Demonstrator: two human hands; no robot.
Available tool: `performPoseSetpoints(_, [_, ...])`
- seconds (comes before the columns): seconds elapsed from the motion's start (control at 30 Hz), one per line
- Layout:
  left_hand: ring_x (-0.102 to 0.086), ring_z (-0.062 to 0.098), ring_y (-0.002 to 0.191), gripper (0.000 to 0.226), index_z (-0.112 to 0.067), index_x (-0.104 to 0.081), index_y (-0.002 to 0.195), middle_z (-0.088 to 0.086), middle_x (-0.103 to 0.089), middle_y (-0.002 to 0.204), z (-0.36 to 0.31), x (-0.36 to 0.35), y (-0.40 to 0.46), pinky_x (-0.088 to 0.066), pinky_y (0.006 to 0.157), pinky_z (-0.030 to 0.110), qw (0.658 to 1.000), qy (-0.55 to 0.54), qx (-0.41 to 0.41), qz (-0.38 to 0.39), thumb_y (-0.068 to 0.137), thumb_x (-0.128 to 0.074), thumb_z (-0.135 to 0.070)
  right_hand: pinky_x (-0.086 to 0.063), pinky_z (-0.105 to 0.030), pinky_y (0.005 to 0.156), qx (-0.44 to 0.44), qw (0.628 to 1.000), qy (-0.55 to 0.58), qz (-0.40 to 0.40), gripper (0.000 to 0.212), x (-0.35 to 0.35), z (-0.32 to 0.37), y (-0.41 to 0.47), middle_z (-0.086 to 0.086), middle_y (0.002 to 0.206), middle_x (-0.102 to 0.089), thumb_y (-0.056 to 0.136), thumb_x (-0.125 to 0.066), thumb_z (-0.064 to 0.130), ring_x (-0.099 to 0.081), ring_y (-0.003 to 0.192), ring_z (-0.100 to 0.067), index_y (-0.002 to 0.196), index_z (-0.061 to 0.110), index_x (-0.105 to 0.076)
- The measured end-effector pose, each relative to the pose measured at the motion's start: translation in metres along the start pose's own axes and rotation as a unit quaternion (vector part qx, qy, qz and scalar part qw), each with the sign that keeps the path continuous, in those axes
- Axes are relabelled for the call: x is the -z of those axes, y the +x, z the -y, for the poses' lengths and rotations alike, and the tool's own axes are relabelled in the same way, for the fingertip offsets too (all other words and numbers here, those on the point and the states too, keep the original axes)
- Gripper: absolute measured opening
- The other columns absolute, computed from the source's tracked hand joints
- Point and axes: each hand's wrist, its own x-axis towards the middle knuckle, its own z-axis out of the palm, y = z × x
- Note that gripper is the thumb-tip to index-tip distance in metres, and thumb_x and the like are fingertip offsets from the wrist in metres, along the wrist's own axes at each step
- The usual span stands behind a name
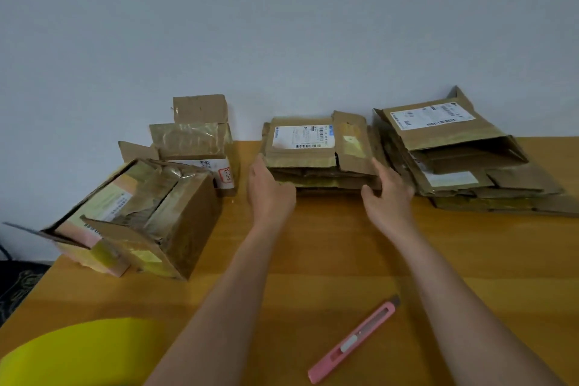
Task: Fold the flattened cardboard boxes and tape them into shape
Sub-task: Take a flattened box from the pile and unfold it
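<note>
A stack of flattened boxes (319,153) lies in the middle of the frame at the far edge of the wooden table (313,260), against the wall (282,25). Its long axis runs left to right across the picture, and the top piece lies face up with a white shipping label (299,136) whose barcode sits along its near edge.

The left hand (269,191) touches the stack's left near corner, fingers fairly straight and together along the side. The right hand (387,194) is at the right near corner, fingers loosely spread against the edge. Whether either hand actually grips the cardboard cannot be told.

To the right, just beside it, a second, larger pile of flattened boxes (463,163) fans out toward the right edge of the frame, its top piece tilted and bearing a label.

At the left, a folded box (141,219) lies tipped on its side near the table's left edge, and behind it a smaller upright box (200,147) stands with a flap raised.

In the lower middle, a pink utility knife (354,341) lies diagonally, its tip toward the upper right. A blurred yellow shape (78,351) fills the lower left corner.
</note>
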Motion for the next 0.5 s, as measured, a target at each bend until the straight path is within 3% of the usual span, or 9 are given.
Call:
performPoseSetpoints(0.13, [-0.022, 0.031, 0.141, 0.07, -0.024, -0.037, 0.146, 0.008, -0.034, 0.148, 0.0, -0.006, 0.012, -0.025, 0.117, 0.051, 0.997, 0.068, 0.02, 0.024, 0.084, -0.052, 0.005, -0.023, -0.053, 0.117, -0.018, 0.999, 0.024, 0.021, 0.058, -0.002, -0.006, 0.011, 0.0, 0.156, -0.031, 0.099, -0.048, 0.015, -0.013, 0.145, -0.026, 0.15, 0.036, -0.031])
performPoseSetpoints(0.2, [-0.027, 0.026, 0.139, 0.066, -0.019, -0.042, 0.143, 0.005, -0.038, 0.145, 0.002, -0.005, 0.014, -0.029, 0.115, 0.049, 0.997, 0.075, -0.006, 0.008, 0.082, -0.055, 0.005, -0.027, -0.052, 0.116, -0.001, 0.999, 0.032, -0.004, 0.055, -0.001, -0.007, 0.011, 0.002, 0.153, -0.038, 0.098, -0.051, 0.012, -0.021, 0.143, -0.025, 0.147, 0.033, -0.038])
performPoseSetpoints(0.27, [-0.037, 0.018, 0.129, 0.065, -0.016, -0.046, 0.14, 0.001, -0.041, 0.14, 0.003, -0.003, 0.011, -0.039, 0.106, 0.033, 0.998, 0.055, -0.036, -0.013, 0.081, -0.055, 0.008, -0.036, -0.048, 0.112, 0.028, 0.997, 0.056, -0.042, 0.051, 0.003, -0.006, 0.008, 0.002, 0.147, -0.045, 0.096, -0.056, 0.012, -0.032, 0.139, -0.022, 0.143, 0.029, -0.046])
performPoseSetpoints(0.33, [-0.04, 0.008, 0.117, 0.059, -0.016, -0.049, 0.138, -0.003, -0.043, 0.135, -0.002, 0.002, 0.003, -0.038, 0.086, 0.012, 0.997, 0.035, -0.066, -0.023, 0.085, -0.055, 0.009, -0.043, -0.039, 0.107, 0.055, 0.992, 0.086, -0.078, 0.044, 0.008, 0.0, 0.002, 0.001, 0.137, -0.053, 0.096, -0.059, 0.015, -0.045, 0.129, -0.018, 0.138, 0.023, -0.052])
performPoseSetpoints(0.4, [-0.04, 0.003, 0.112, 0.052, -0.015, -0.051, 0.136, -0.007, -0.044, 0.13, -0.009, 0.01, -0.009, -0.039, 0.073, 0.004, 0.994, 0.023, -0.106, -0.033, 0.089, -0.056, 0.005, -0.048, -0.021, 0.094, 0.082, 0.985, 0.107, -0.11, 0.036, 0.014, 0.008, -0.008, 0.003, 0.123, -0.059, 0.096, -0.061, 0.019, -0.055, 0.114, -0.011, 0.132, 0.018, -0.059])
performPoseSetpoints(0.5, [-0.041, 0.002, 0.111, 0.046, -0.016, -0.053, 0.135, -0.01, -0.045, 0.126, -0.017, 0.024, -0.032, -0.038, 0.075, -0.002, 0.988, 0.013, -0.145, -0.051, 0.092, -0.059, -0.002, -0.043, 0.0, 0.073, 0.109, 0.975, 0.129, -0.143, 0.025, 0.027, 0.021, -0.027, 0.007, 0.103, -0.064, 0.096, -0.061, 0.02, -0.057, 0.091, 0.002, 0.119, 0.014, -0.066])
